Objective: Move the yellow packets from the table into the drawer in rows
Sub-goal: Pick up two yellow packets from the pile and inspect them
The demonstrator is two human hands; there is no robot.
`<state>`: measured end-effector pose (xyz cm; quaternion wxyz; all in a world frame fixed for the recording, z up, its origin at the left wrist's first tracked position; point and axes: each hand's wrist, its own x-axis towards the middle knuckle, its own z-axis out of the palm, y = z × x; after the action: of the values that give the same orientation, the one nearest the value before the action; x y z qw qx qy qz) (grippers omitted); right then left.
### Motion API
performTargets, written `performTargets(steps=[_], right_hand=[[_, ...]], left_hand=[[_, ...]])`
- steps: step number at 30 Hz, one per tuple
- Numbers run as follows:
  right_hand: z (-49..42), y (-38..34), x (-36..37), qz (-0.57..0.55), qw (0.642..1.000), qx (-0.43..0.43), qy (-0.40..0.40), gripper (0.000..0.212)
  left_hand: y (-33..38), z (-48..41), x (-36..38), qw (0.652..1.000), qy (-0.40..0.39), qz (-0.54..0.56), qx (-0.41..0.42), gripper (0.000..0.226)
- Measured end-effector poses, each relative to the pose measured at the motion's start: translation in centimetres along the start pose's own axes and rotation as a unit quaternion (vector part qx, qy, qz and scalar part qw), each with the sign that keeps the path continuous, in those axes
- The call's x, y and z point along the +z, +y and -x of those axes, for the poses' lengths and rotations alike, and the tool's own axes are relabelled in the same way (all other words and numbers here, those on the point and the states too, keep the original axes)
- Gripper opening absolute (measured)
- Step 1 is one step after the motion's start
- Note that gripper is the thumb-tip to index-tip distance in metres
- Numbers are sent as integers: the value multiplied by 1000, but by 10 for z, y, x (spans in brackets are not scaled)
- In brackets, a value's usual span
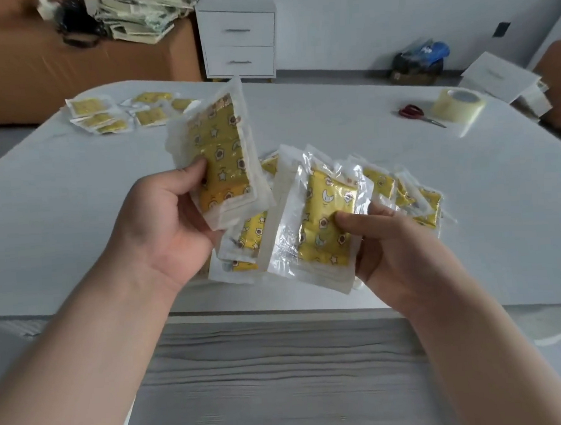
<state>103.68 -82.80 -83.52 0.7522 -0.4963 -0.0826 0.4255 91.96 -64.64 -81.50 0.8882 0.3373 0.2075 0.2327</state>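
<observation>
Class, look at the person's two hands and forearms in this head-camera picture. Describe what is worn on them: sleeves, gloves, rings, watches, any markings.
Both the left hand and the right hand are bare: no gloves. Both forearms are uncovered as far as the frame's lower edge, so no sleeve shows. No watch, bracelet or ring is visible on either wrist or on the fingers that show. No tattoos or printed markings can be made out. The fingernails look short and unpainted.

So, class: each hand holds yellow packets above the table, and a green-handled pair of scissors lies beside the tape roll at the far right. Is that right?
One detail is wrong: the scissors have red handles, not green, as the head view shows. The rest stands: the left hand and right hand each hold yellow packets above the table, and the scissors lie beside the tape roll.
</observation>
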Motion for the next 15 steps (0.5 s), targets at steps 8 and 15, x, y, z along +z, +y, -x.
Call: performTargets(steps=[8,15], right_hand=[[25,2,-6,20,1000,8,-4,43],[49,16,-11,22,996,85,14,27]], left_hand=[[-8,32,7,999,32,-20,13,26],[-12,79,-12,994,96,-50,-9,26]])
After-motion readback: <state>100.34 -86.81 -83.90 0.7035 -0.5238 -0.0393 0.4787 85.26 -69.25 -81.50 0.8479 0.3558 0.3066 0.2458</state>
